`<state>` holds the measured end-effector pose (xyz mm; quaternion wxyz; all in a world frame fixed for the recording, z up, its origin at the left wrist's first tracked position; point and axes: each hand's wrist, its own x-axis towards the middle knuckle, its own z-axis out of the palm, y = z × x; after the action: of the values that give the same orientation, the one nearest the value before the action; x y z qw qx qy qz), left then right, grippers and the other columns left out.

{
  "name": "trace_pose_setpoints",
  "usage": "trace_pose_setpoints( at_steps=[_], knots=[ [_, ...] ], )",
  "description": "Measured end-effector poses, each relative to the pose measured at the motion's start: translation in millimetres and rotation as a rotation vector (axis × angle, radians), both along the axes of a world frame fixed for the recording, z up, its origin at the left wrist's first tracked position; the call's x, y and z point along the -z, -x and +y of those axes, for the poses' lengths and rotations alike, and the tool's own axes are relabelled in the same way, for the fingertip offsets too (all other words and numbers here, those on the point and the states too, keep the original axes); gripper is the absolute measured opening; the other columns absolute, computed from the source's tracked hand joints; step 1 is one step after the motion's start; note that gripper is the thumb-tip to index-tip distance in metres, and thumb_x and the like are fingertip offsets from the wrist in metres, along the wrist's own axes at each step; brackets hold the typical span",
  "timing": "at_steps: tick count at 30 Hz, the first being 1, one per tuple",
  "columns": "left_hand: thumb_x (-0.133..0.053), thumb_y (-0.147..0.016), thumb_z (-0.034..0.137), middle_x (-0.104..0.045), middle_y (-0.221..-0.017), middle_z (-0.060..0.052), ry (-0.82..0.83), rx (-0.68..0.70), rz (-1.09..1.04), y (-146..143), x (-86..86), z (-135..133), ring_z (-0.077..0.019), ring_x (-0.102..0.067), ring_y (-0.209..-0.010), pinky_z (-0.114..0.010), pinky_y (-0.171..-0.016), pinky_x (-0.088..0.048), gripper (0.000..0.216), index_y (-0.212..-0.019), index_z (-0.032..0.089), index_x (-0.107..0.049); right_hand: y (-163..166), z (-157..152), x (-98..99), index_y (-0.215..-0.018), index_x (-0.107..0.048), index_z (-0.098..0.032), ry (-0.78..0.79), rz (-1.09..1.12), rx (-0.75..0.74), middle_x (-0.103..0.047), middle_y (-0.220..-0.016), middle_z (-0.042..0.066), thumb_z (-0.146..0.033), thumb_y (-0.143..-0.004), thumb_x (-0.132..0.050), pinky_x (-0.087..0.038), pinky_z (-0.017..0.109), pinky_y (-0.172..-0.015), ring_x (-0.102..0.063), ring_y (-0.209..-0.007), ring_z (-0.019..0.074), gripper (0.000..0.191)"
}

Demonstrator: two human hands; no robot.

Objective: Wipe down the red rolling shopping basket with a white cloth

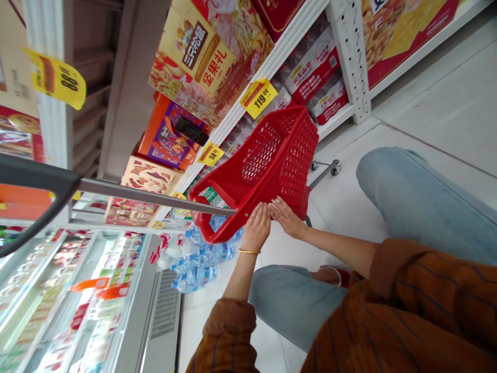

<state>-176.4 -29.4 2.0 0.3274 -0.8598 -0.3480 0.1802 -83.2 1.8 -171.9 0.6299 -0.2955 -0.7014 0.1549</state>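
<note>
In the middle of the scene, a red basket on a wheeled frame stands on the pale floor near the white shelves. The left hand is curled around the near rim of the basket, with a thin gold bangle on the wrist. The right hand lies just beside it, fingers loosely spread and flat against the basket's side wall, gripping nothing.

Basket: red moulded plastic, perforated mesh walls, semi-gloss. Its pull handle: brushed grey metal rod, black matt plastic grip. Water bottles: clear glossy plastic. Gift boxes: printed glossy cardboard. Price tags: yellow paper. Floor: smooth pale tile, low sheen. Sleeves: brown knit cloth, matt. Jeans: light denim.
</note>
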Motion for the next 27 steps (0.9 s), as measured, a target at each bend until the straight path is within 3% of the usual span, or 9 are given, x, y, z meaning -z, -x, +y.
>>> trace_pose_setpoints(
  at_steps=[4, 10, 13, 20, 23, 27],
  knots=[
    [-0.036, -0.093, 0.009, -0.057, -0.133, -0.018, 0.003, 0.012, 0.017, 0, -0.4, 4, -0.0250, -0.049, -0.129, -0.036, -0.111, -0.039, 0.041, -0.130, 0.002, -0.052, -4, 4, 21.3, -0.151, -0.007, -0.024, -0.029, -0.037, -0.019, -0.026, -0.155, 0.010, -0.005, -0.095, -0.036, -0.030, 0.057, -0.115, -0.012, -0.146, 0.0243, 0.066],
    [-0.036, -0.093, 0.009, -0.054, -0.136, -0.019, 0.063, -0.079, -0.013, -4, 0.7, 9, -0.0248, -0.043, -0.133, -0.039, -0.113, -0.037, 0.044, -0.135, 0.003, -0.048, -17, 2, 45.7, -0.151, -0.008, -0.023, 0.012, -0.128, -0.058, -0.026, -0.155, 0.010, -0.003, -0.094, -0.032, -0.030, 0.058, -0.115, -0.007, -0.146, 0.0248, 0.065],
    [-0.037, -0.093, 0.009, -0.053, -0.136, -0.018, 0.058, -0.101, -0.028, -6, 2.0, 10, -0.0252, -0.043, -0.133, -0.039, -0.113, -0.037, 0.043, -0.135, 0.004, -0.048, -19, -1, 36.3, -0.151, -0.007, -0.023, 0.037, -0.094, -0.051, -0.023, -0.156, 0.012, -0.006, -0.095, -0.032, -0.030, 0.057, -0.114, -0.005, -0.146, 0.0252, 0.064],
    [-0.037, -0.094, 0.010, -0.057, -0.133, -0.017, 0.039, -0.096, -0.094, -6, 6.6, 10, -0.0244, -0.046, -0.131, -0.039, -0.113, -0.038, 0.039, -0.129, 0.004, -0.054, -3, -1, -22.3, -0.151, 0.004, -0.023, 0.045, 0.025, -0.003, -0.016, -0.158, 0.013, -0.008, -0.096, -0.035, -0.031, 0.055, -0.114, -0.004, -0.146, 0.0266, 0.069],
    [-0.037, -0.094, 0.010, -0.057, -0.133, -0.017, 0.039, -0.088, -0.088, -6, 6.6, 11, -0.0248, -0.047, -0.131, -0.039, -0.112, -0.039, 0.040, -0.130, 0.004, -0.053, 1, 0, -20.6, -0.151, 0.006, -0.022, 0.034, 0.000, 0.033, -0.015, -0.158, 0.013, -0.004, -0.095, -0.033, -0.033, 0.055, -0.114, -0.005, -0.146, 0.0266, 0.071],
    [-0.037, -0.094, 0.010, -0.056, -0.134, -0.018, 0.023, -0.086, -0.052, -7, 5.5, 11, -0.0260, -0.046, -0.131, -0.039, -0.112, -0.039, 0.041, -0.132, 0.003, -0.051, -3, -1, 4.1, -0.151, 0.003, -0.021, 0.034, -0.084, 0.021, -0.017, -0.158, 0.012, 0.000, -0.092, -0.029, -0.033, 0.057, -0.114, -0.003, -0.146, 0.0269, 0.070]
  ],
)
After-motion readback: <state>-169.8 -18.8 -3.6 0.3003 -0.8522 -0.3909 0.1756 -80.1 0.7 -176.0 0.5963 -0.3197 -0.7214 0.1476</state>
